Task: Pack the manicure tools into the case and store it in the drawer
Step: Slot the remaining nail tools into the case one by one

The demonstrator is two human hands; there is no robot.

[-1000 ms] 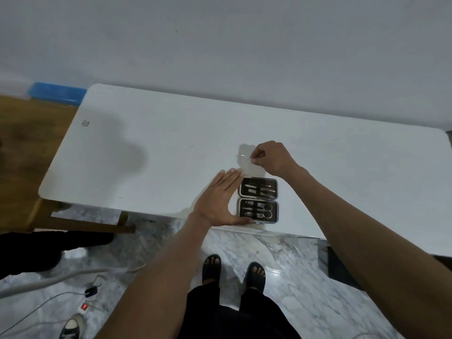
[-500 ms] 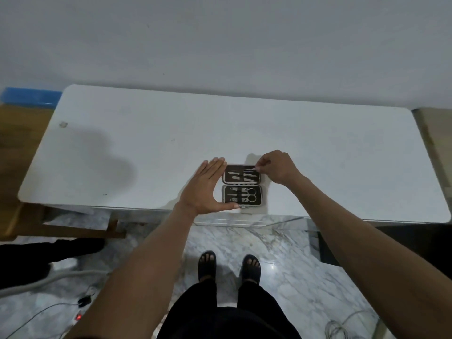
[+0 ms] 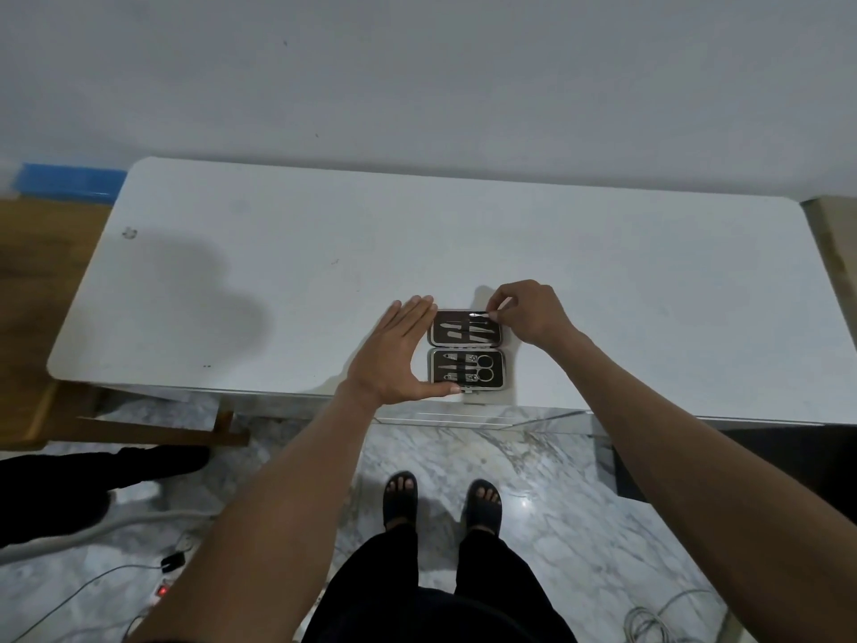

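The manicure case (image 3: pixel 466 351) lies open flat near the front edge of the white table (image 3: pixel 324 252). Its dark lining holds several steel tools in both halves, with small scissors (image 3: pixel 483 368) in the near half. My left hand (image 3: pixel 398 352) rests flat against the case's left side, fingers straight, thumb along the near edge. My right hand (image 3: pixel 524 313) pinches a thin metal tool (image 3: pixel 477 314) by its end and holds it over the far edge of the upper half.
A shallow drawer (image 3: pixel 463 417) stands slightly pulled out under the table's front edge. A wooden bench (image 3: pixel 41 271) is on the left. Cables and a power strip (image 3: pixel 162 591) lie on the marble floor, and a dark-clothed leg (image 3: pixel 92 475) shows at the left.
My right hand carried the thin tool from the table behind the case down onto the case's upper half. The left hand stayed against the case. The camera view shifted.
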